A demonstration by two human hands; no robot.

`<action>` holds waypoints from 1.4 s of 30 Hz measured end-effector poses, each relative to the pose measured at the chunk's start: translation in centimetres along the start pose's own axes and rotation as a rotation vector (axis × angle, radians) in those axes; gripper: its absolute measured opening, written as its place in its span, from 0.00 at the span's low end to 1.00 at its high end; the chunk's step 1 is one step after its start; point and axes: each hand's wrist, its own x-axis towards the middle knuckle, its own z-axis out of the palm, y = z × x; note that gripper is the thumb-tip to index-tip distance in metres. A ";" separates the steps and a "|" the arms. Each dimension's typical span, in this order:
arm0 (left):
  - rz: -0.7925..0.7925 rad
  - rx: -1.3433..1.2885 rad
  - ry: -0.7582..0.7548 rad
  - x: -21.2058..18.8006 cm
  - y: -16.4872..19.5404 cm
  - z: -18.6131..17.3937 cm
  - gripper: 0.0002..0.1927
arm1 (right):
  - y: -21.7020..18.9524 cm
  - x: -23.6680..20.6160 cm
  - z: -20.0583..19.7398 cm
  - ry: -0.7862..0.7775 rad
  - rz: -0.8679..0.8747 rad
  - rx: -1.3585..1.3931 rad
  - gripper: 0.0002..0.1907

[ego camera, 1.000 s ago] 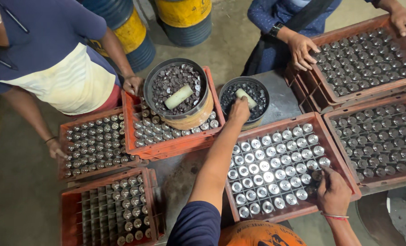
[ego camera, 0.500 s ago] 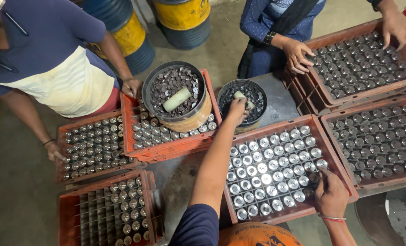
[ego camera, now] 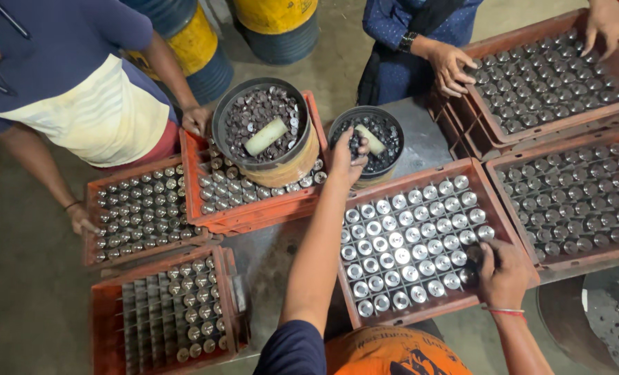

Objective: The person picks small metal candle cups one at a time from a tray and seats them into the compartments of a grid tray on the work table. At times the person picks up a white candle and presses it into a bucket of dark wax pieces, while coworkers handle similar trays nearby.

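While reaching forward, left hand (ego camera: pixel 348 154) in the small black bucket (ego camera: pixel 366 142), fingers curled around dark caps (ego camera: pixel 382 132) beside a pale cylinder (ego camera: pixel 370 139). Right hand (ego camera: pixel 502 272) at the near right corner of the red crate (ego camera: pixel 420 243) of silvery bottles, fingers pinched on one bottle top.

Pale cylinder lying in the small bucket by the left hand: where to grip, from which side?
Grip the pale cylinder across its middle, coming from above. It lies on its side, slanted, on the dark caps filling the small bucket, so only its top and long flanks are free. The left hand already covers the bucket's near-left rim, so finger and thumb likely fit best across the flanks.
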 end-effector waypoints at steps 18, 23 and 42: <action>-0.051 0.218 0.244 -23.1 -9.3 -1.5 0.16 | -3.3 4.8 -0.5 -0.321 -0.118 0.330 0.10; -0.036 0.186 0.260 -25.4 -11.9 -0.1 0.13 | -5.7 8.3 4.1 -0.556 -0.333 0.412 0.09; -0.017 0.409 0.402 -29.8 -14.4 2.0 0.10 | -9.4 12.3 15.4 -0.678 -0.736 -0.032 0.07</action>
